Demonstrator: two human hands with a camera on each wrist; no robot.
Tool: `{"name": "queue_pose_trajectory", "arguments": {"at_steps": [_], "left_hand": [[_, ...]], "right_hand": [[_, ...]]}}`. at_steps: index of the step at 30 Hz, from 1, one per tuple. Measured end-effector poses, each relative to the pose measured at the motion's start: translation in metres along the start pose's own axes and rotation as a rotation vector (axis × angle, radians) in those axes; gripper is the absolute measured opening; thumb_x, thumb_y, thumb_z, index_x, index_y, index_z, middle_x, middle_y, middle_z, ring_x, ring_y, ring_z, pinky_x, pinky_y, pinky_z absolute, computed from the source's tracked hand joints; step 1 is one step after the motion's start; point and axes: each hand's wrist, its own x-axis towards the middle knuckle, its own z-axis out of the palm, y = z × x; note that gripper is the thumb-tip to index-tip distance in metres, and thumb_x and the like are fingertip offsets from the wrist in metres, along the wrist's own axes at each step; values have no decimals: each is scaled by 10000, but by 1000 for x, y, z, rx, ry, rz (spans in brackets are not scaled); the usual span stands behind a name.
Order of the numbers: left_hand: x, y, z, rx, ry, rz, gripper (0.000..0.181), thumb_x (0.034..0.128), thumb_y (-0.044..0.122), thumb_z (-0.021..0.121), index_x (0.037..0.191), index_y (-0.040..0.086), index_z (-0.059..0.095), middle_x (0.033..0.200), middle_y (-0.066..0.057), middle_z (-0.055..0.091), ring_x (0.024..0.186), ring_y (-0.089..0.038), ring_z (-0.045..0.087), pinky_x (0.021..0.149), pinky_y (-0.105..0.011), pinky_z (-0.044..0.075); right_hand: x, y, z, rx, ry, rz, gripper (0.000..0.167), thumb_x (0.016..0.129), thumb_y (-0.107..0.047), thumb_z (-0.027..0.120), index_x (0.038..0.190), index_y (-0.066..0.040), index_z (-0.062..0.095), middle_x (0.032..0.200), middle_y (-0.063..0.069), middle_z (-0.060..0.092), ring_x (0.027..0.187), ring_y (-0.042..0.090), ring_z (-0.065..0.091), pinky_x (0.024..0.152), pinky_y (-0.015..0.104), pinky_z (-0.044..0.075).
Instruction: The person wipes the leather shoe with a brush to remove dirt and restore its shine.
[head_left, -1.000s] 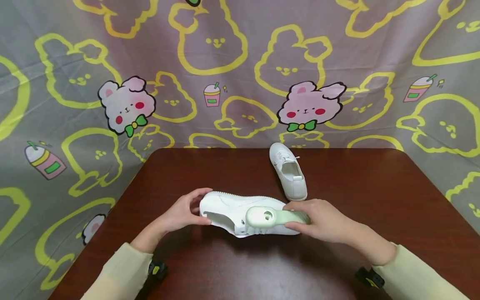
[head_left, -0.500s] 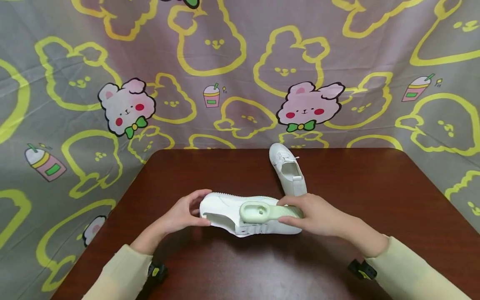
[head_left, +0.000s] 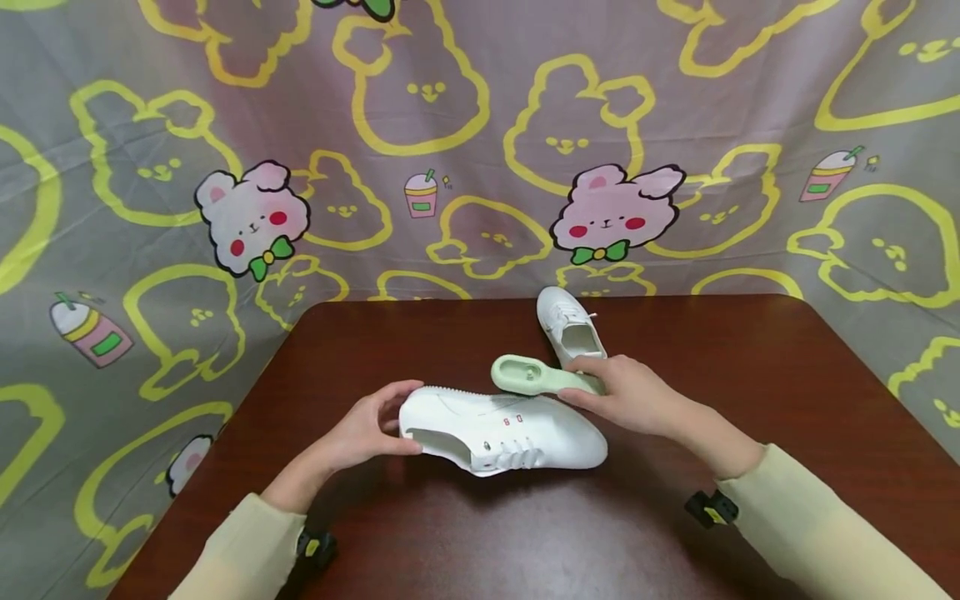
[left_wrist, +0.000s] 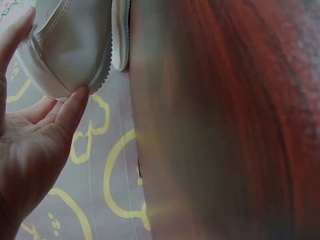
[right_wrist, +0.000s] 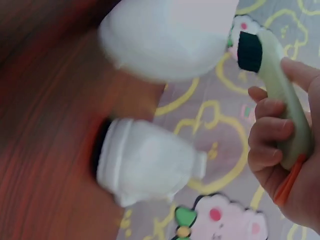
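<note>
A white lace-up sneaker (head_left: 450,412) lies tilted on its side above the tabletop, its opening toward the left and its toe to the right. My left hand (head_left: 367,429) grips it by the heel, thumb at the collar and fingers behind, as the left wrist view also shows on the heel (left_wrist: 75,50). In my right hand (head_left: 630,392) is a pale green brush (head_left: 528,375), held by its handle just beyond the sneaker's upper edge. Dark bristles (right_wrist: 250,51) show in the right wrist view, apart from the sneaker's toe (right_wrist: 170,40). Fingers curl round the handle.
A second white sneaker (head_left: 573,329) stands on the brown table (head_left: 420,342) behind the brush, its heel partly hidden by my right hand. A cartoon-printed cloth (head_left: 465,125) hangs behind the table and along its sides.
The brush in my right hand has gone left along the sneaker's side, then up and away from it past the sole edge. My left hand keeps its grip on the heel.
</note>
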Motion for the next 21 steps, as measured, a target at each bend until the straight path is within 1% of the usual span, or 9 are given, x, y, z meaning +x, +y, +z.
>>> {"name": "queue_pose_trajectory", "arguments": {"at_steps": [2,5,7,8,10,14,17,19,21], "left_hand": [[0,1,0,3,3,0,823,717,37,856,1398,-40,401,1343,-214,487,1171,-339,497,882,-270,485],[1,2,-1,6,1,5,826,712,35,858,1397,-42,402,1345,-212,489,1179,-339,494,893,-268,477],[1,3,0,5,0,14,828,708,30,859,1396,-42,404,1346,-209,491,1185,-338,493,903,-270,472],[2,3,0,5,1,18,827,706,27,859,1395,-42,407,1345,-208,493,1187,-335,493,908,-271,469],[3,3,0,10,6,24,824,706,36,861,1394,-36,413,1343,-199,498,1188,-328,496,915,-268,464],[3,1,1,24,9,21,815,709,54,865,1391,-15,424,1333,-185,506,1175,-322,505,914,-268,464],[2,1,1,24,4,16,816,707,50,865,1390,-15,423,1331,-189,505,1170,-327,505,915,-277,466],[2,1,1,25,7,17,818,704,45,866,1388,-22,423,1330,-192,504,1172,-328,505,919,-280,463],[2,2,1,25,10,24,820,701,38,866,1386,-31,422,1332,-194,503,1179,-329,502,928,-282,458]], "right_hand": [[0,-10,1,17,-34,-67,283,922,-432,643,1105,-217,662,792,-148,589,687,75,512,645,308,440],[1,-24,5,25,-115,-174,286,926,-464,626,1093,-235,659,786,-187,574,665,36,492,626,272,436],[3,-28,8,21,-161,-212,309,928,-486,611,1098,-231,656,754,-196,558,630,24,466,598,255,425],[5,-29,8,18,-170,-214,318,928,-488,610,1104,-226,656,757,-198,558,626,22,462,596,255,423],[9,-26,8,-5,-154,-191,306,928,-485,611,1097,-234,660,763,-196,567,627,27,474,610,266,427],[18,-11,5,-59,-56,-44,248,920,-442,639,1060,-239,661,779,-150,596,663,78,515,640,322,440],[20,-4,4,-54,-4,25,246,917,-417,651,1058,-215,661,790,-118,605,691,107,527,662,346,442],[21,-8,5,-38,8,3,259,918,-419,650,1069,-209,660,786,-125,604,684,103,527,657,339,443],[21,-17,8,-6,-11,-69,266,922,-427,644,1082,-216,665,801,-151,609,680,76,526,654,317,448]]}}
